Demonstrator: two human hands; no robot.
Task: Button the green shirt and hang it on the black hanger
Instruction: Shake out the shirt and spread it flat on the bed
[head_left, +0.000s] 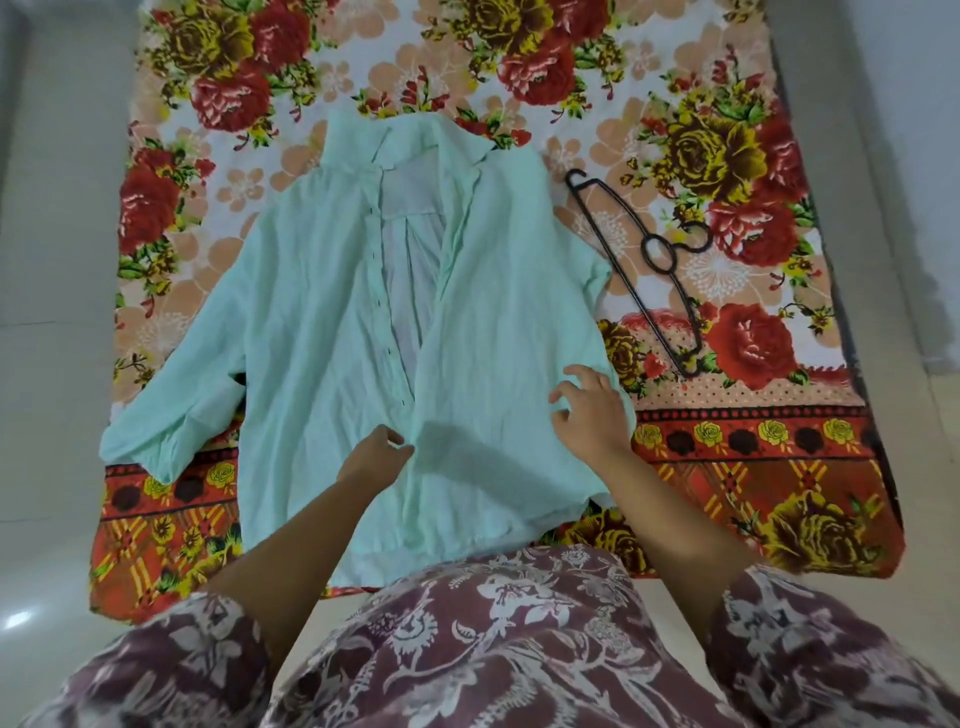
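We see the green shirt (332, 332) spread face up on a flowered blanket (753, 441) that lies on a pale floor (57, 260). Its collar points away from us and its hem lies nearest our body. The front is unbuttoned: the 2 panels gape from the collar down, showing the paler inside, and meet only near the hem. A row of small dark marks runs down the edge of the left panel; we cannot tell whether they are buttons or holes. One sleeve stretches out to the left, bent near its cuff.

Our left hand (376, 457) pinches the fabric at the front edge low on the shirt, thumb and fingers closed on the cloth. Our right hand (589, 410) hovers at the shirt's right side with fingers spread and curled, grasping nothing we can see.

The black hanger (657, 260) lies flat on the blanket just beside the shirt's right shoulder, untouched, its hook pointing right
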